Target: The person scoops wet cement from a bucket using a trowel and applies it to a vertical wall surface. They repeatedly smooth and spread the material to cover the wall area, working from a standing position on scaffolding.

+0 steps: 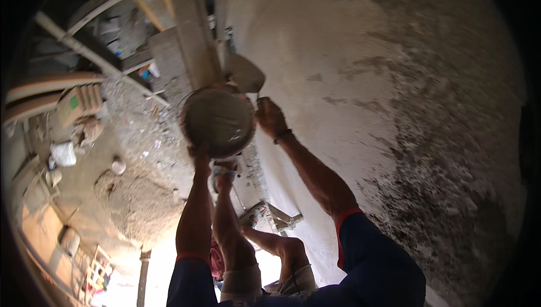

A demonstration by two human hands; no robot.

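A round, shallow pan [217, 118] with wet grey mortar in it is in the middle of the view. My left hand [200, 155] grips its lower rim. Just right of the pan, my right hand [270, 116] is closed on the handle of a trowel; the trowel's flat blade [246, 72] sticks up beyond the pan's upper right edge, beside a plank.
A plastered wall [332, 42] with dark patches fills the right. My legs [231, 233] are over a narrow plank high up. Boards and beams [191, 25] lie ahead. Far below on the left are a sand pile [129, 200], stacked blocks [81, 104] and white sacks [63, 153].
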